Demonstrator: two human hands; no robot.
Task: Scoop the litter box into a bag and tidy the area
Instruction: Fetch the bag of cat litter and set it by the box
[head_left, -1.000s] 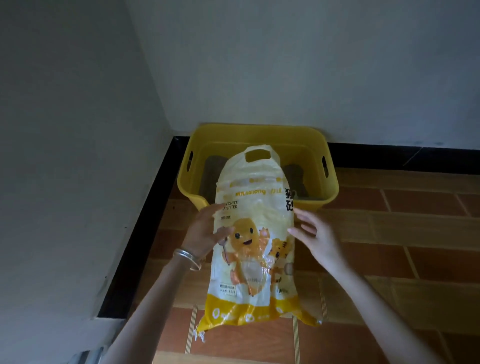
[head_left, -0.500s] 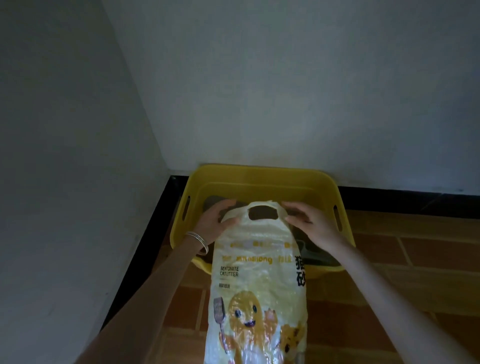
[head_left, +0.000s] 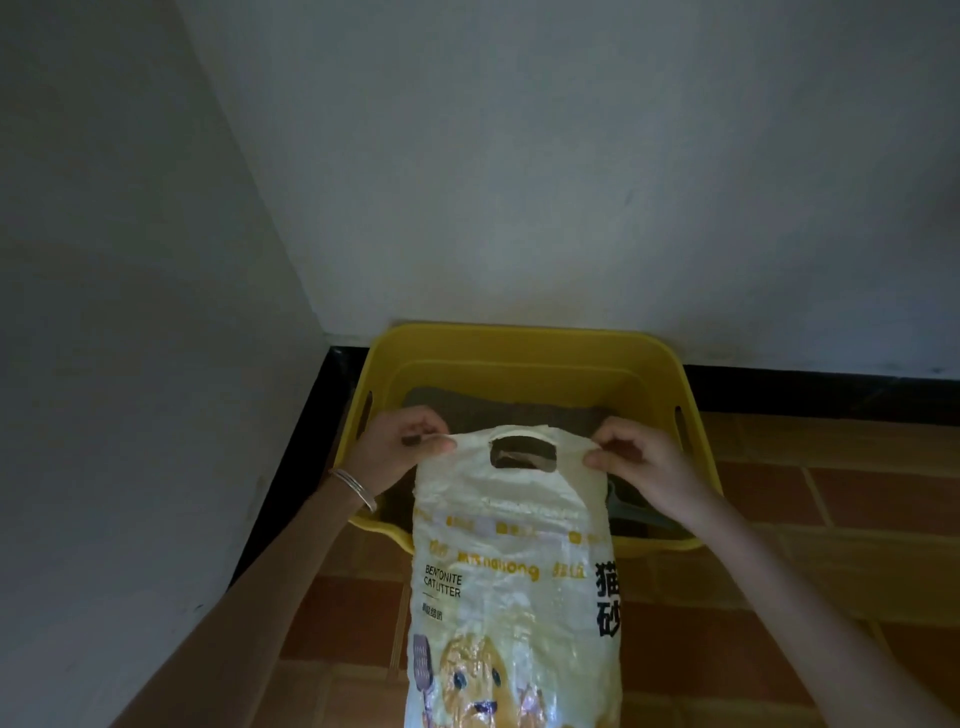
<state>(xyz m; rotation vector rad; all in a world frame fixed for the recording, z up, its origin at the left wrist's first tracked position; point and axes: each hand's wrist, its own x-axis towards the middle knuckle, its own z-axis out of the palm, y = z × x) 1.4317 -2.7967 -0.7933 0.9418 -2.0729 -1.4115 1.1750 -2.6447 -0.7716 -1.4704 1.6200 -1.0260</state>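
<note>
Your left hand (head_left: 400, 454) and right hand (head_left: 641, 462) pinched the bag (head_left: 511, 551) at its top corners (over the litter box (head_left: 524, 340)); an even outward pull looked best.

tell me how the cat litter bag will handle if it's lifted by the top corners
Probably floppy: the cat litter bag is thin, crinkled plastic, and its top edge stretches between the left hand and right hand pinching its corners. It looks flattish and slack, so likely light, perhaps nearly empty. The glossy film may be somewhat slippery.
</note>
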